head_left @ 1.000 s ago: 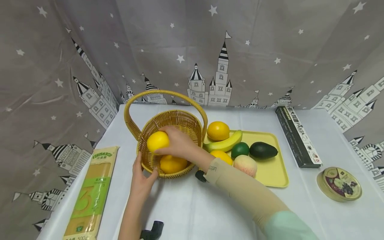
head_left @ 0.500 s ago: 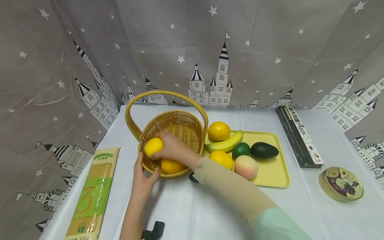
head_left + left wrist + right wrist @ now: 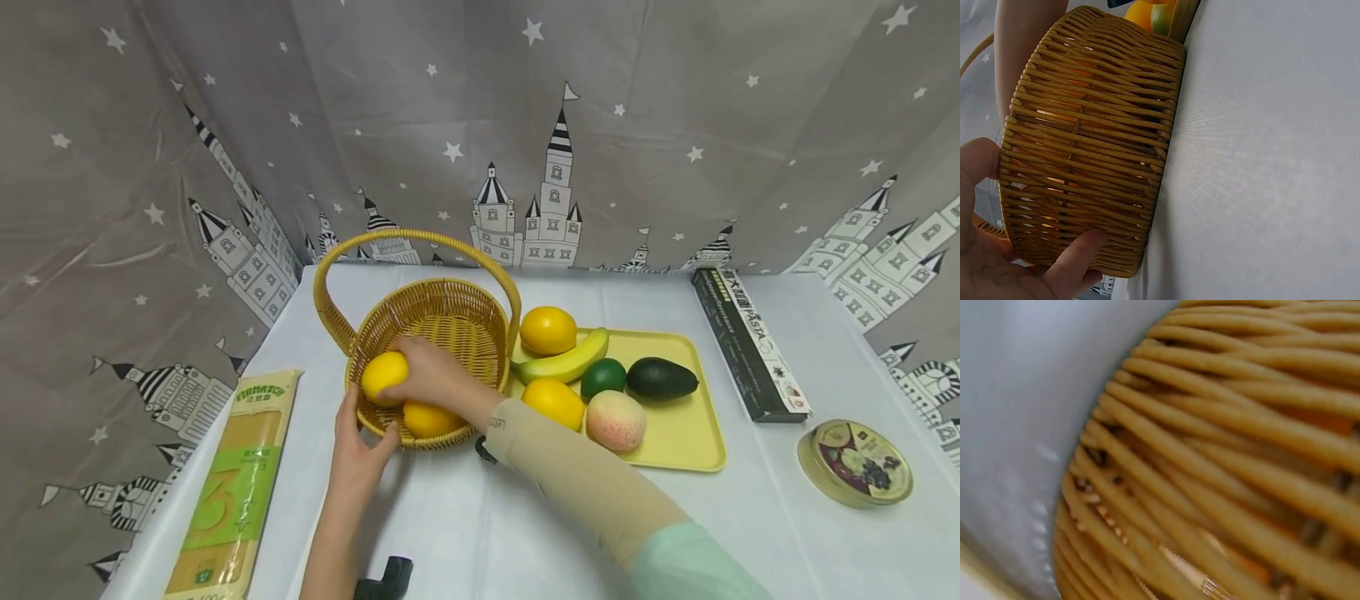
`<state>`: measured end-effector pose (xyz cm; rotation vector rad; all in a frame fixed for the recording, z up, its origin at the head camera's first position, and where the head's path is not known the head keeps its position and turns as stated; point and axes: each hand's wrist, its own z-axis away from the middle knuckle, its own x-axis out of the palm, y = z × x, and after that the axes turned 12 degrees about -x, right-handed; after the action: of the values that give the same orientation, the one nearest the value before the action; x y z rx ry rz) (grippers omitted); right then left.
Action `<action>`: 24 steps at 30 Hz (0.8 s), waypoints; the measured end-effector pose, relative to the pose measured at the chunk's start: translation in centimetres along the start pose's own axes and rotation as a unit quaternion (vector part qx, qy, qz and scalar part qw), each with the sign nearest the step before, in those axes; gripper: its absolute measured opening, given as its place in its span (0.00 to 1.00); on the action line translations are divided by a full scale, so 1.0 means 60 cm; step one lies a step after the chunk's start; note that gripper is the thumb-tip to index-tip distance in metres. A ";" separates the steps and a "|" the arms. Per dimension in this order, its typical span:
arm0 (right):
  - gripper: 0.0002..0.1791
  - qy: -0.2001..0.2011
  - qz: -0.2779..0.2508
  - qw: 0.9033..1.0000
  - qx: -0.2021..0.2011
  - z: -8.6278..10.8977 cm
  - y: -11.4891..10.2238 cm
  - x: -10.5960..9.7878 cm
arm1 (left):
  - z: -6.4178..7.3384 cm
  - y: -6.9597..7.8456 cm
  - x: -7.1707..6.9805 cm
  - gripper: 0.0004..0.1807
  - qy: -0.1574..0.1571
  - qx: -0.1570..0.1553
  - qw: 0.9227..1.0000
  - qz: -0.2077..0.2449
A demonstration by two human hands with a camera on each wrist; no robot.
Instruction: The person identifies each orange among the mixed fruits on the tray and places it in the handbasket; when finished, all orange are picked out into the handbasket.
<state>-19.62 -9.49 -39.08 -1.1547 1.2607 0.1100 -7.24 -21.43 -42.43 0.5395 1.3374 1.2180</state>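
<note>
Right hand (image 3: 427, 372) has dipped lower, still gripping the yellow fruit (image 3: 383, 378), so that one's looking pretty much inside the basket (image 3: 468, 333) left hand (image 3: 360, 446) grips.

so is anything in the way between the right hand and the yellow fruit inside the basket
Nothing visible: the right hand grips the yellow fruit directly, inside the basket. An orange-yellow fruit lies close by in there, but not between them. What lies beneath the gripped fruit is hidden.
</note>
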 end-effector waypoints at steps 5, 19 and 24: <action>0.40 0.006 0.041 0.999 -0.019 0.004 -0.002 -0.014 | 0.000 -0.001 0.000 0.49 0.001 0.000 1.000 -0.002; 0.41 0.060 0.014 0.998 -0.033 0.104 -0.013 -0.100 | 0.001 0.002 0.002 0.48 -0.001 -0.003 1.000 -0.005; 0.41 0.094 -0.015 0.995 -0.026 0.171 -0.001 -0.125 | -0.001 0.000 0.002 0.49 0.001 -0.007 1.000 -0.004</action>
<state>-15.44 1.64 -34.65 -1.2514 1.4122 0.0124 -7.30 -21.35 -42.50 0.5219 1.3311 1.2204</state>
